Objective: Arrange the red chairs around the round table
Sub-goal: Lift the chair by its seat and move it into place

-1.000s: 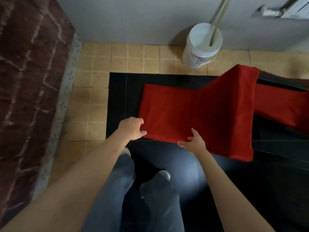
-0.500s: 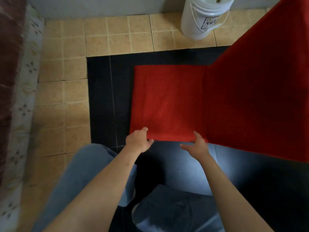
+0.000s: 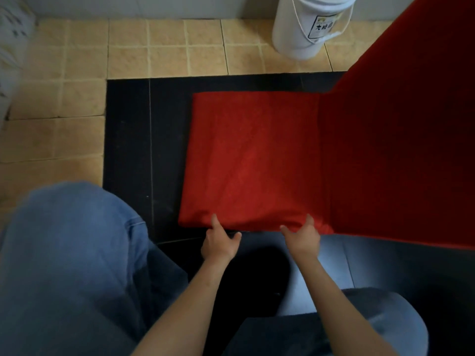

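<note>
A red fabric-covered chair (image 3: 252, 160) fills the middle of the head view, its seat flat and its tall back (image 3: 398, 140) rising on the right. My left hand (image 3: 218, 240) grips the seat's near edge, thumb on top and fingers curled beneath. My right hand (image 3: 302, 237) grips the same edge near the back's corner, thumb on the cloth. The cloth wrinkles between my hands. The round table is not in view.
A white plastic bucket (image 3: 308, 27) stands by the grey wall at the top right. The chair sits over black floor tiles (image 3: 144, 140), bordered by beige tiles (image 3: 64, 98) on the left. My jeans-clad knees (image 3: 72, 253) are bent low at the bottom.
The view has dropped closer to the chair as my knees bent. Both hands slid along the seat's near edge and closed on it; the second red chair left the view.
</note>
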Available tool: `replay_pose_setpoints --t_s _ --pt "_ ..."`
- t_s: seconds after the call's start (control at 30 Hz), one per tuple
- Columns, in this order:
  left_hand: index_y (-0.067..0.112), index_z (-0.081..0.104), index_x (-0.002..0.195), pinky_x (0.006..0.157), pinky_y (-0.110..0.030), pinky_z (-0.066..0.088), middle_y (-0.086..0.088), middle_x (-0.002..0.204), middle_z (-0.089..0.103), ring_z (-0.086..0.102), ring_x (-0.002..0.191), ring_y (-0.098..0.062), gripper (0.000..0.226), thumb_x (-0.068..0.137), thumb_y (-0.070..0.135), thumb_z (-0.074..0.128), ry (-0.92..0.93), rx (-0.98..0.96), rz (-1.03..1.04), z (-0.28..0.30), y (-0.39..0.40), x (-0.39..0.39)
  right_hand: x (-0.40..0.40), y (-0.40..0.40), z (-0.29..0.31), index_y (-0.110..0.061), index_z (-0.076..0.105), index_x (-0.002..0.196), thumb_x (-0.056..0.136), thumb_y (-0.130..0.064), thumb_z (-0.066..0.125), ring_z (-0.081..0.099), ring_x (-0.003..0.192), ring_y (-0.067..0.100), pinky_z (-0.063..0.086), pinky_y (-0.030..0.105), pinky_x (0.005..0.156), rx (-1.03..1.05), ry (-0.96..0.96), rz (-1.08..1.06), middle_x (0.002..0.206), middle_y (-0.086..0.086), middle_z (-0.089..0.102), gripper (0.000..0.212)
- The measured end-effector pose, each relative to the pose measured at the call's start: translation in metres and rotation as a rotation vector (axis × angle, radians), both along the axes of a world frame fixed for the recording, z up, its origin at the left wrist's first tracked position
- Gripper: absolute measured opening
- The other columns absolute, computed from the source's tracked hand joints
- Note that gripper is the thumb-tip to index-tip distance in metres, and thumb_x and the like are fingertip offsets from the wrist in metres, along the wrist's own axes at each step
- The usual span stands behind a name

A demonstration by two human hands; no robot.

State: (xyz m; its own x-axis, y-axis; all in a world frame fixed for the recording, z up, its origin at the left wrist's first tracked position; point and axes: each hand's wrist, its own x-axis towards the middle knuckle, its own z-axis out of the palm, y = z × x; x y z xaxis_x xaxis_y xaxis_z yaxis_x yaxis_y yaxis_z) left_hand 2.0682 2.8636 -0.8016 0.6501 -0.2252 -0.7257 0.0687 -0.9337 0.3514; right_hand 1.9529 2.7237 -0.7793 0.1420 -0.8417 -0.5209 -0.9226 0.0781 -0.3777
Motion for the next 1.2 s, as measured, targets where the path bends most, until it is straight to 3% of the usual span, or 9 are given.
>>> replay_pose_setpoints --t_s 0.17,0.4,0.57,0.67,0.77,0.97,1.13,1.2 --pt "0.021 -0.009 0.152 0.088 -0.038 0.048 -0.013 0.13 0.054 0.058 0.114 -0.031 0.104 0.085 0.046 0.066 -0.002 -0.062 0.199 -0.026 -0.004 -0.012 0.008 0.004 -0.019 -0.003 0.022 0.151 0.084 -0.038 0.073 0.053 0.115 0.042 0.045 0.045 0.089 -0.125 0.006 -0.112 0.136 0.025 0.044 0.091" --pt "0.024 -0.018 0.151 0.094 -0.038 0.046 -0.016 0.137 0.05 0.056 0.118 -0.033 0.111 0.084 0.05 0.067 0.031 -0.179 0.371 -0.046 -0.013 -0.026 0.0 0.007 -0.045 -0.004 0.004 0.154 0.082 -0.047 0.072 0.047 0.118 0.045 0.044 0.048 0.094 -0.093 -0.033 -0.229 0.143 0.029 0.027 0.108" --pt "0.028 -0.026 0.148 0.103 -0.039 0.038 -0.021 0.139 0.047 0.05 0.125 -0.034 0.121 0.079 0.053 0.07 0.125 -0.342 0.701 -0.053 -0.037 -0.031 0.005 0.007 -0.058 -0.015 -0.02 0.151 0.083 -0.044 0.072 0.032 0.137 0.043 0.031 0.045 0.109 0.048 -0.258 -0.368 0.155 0.032 0.006 0.118" --pt "0.027 -0.03 0.146 0.107 -0.041 0.035 -0.025 0.141 0.042 0.046 0.128 -0.037 0.126 0.078 0.052 0.072 0.111 -0.344 0.78 -0.058 -0.046 -0.031 0.011 0.004 -0.063 -0.018 -0.029 0.147 0.082 -0.043 0.074 0.023 0.143 0.042 0.025 0.042 0.114 0.086 -0.343 -0.474 0.156 0.032 -0.002 0.125" --pt "0.024 -0.036 0.143 0.107 -0.041 0.036 -0.026 0.14 0.042 0.046 0.128 -0.037 0.13 0.077 0.051 0.073 0.091 -0.34 0.81 -0.063 -0.052 -0.033 0.022 0.002 -0.067 -0.018 -0.033 0.145 0.079 -0.044 0.076 0.026 0.141 0.043 0.026 0.041 0.113 0.1 -0.367 -0.544 0.156 0.032 -0.009 0.13" --pt "0.015 -0.033 0.144 0.106 -0.036 0.037 -0.023 0.137 0.048 0.05 0.125 -0.034 0.136 0.073 0.051 0.077 0.061 -0.359 0.889 -0.074 -0.059 -0.036 0.028 0.002 -0.078 -0.008 -0.03 0.145 0.076 -0.041 0.08 0.033 0.138 0.043 0.03 0.04 0.111 0.053 -0.375 -0.617 0.157 0.03 -0.005 0.134" --pt "0.023 -0.03 0.147 0.108 -0.037 0.035 -0.019 0.141 0.043 0.048 0.128 -0.032 0.138 0.07 0.046 0.082 0.085 -0.419 0.979 -0.077 -0.06 -0.037 0.029 0.003 -0.077 -0.009 -0.027 0.147 0.074 -0.039 0.082 0.034 0.138 0.041 0.03 0.042 0.111 0.037 -0.4 -0.662 0.158 0.027 0.002 0.135" --pt "0.025 -0.033 0.145 0.109 -0.037 0.033 -0.018 0.145 0.038 0.045 0.13 -0.032 0.139 0.07 0.044 0.082 0.096 -0.447 1.005 -0.078 -0.062 -0.035 0.029 0.004 -0.078 -0.013 -0.029 0.147 0.074 -0.038 0.083 0.038 0.136 0.039 0.032 0.042 0.111 0.035 -0.447 -0.687 0.157 0.028 0.014 0.136"
